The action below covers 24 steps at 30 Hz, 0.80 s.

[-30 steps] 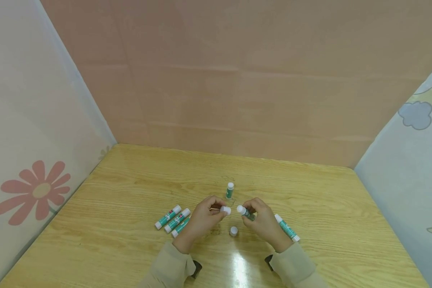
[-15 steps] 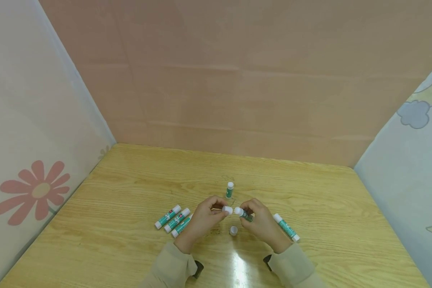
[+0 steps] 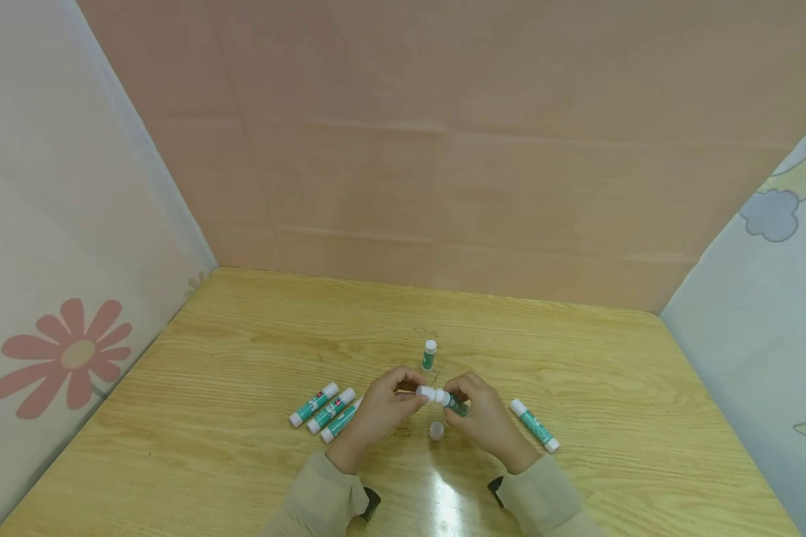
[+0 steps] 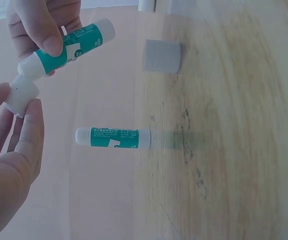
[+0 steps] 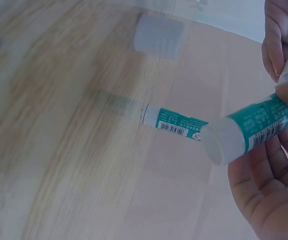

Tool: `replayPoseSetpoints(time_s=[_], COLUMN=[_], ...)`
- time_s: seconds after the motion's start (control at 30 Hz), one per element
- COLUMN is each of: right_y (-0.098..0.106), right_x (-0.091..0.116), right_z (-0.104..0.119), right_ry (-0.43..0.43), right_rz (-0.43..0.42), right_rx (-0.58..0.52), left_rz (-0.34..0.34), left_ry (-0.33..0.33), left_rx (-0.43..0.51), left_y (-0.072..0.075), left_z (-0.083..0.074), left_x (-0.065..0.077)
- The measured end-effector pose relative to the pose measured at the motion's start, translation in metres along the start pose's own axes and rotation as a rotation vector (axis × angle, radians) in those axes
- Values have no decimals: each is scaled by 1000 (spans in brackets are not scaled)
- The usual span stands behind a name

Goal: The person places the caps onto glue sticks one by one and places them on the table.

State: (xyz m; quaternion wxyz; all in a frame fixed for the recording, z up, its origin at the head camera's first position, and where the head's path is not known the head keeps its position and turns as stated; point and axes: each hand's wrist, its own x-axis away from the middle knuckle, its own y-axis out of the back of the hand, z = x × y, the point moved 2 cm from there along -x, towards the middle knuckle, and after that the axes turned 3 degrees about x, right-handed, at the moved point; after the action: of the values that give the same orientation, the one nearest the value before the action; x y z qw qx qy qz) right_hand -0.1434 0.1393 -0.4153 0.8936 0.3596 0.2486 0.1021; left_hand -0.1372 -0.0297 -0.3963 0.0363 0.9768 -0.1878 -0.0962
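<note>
My left hand (image 3: 391,406) pinches a white glue stick cap (image 4: 21,96) between thumb and fingers. My right hand (image 3: 485,418) grips a green and white glue stick (image 4: 74,47) by its labelled body, tilted, its white end meeting the cap. Whether the cap sits over that end or only touches it, I cannot tell. Behind the hands another glue stick (image 3: 429,356) stands upright. A second white cap (image 3: 436,430) stands on the table between my wrists, nearer to me.
Several capped glue sticks lie on the wooden table (image 3: 242,321): a row (image 3: 331,410) beside my left forearm, and a single glue stick (image 3: 534,425) right of my right hand. A pinkish-brown backdrop (image 3: 443,186) rises behind the table, with pale patterned sheets at both sides.
The gap between the cap in my left hand and the glue stick in my right hand has closed; the two now meet. The things on the table have stayed put.
</note>
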Motion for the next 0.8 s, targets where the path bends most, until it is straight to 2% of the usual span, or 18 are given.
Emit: replayPoseSetpoints(time_s=[0.1,0.2,0.63,0.8], right_y=[-1,-1,-3,-3], right_x=[0,0,0,0], right_z=[0,1,0,-1], right_ry=[0,-2,24,26], right_rz=[13,26,63,73], right_rx=[-5,-5,8,35], left_rz=[-3,-7,14,29], left_ry=[4,8,11,-17], left_rx=[-7,-15,-17,-40], left_y=[-1,-2,-3,-4], left_z=[-9,-12,-12,-3], left_x=[2,3,2,-1])
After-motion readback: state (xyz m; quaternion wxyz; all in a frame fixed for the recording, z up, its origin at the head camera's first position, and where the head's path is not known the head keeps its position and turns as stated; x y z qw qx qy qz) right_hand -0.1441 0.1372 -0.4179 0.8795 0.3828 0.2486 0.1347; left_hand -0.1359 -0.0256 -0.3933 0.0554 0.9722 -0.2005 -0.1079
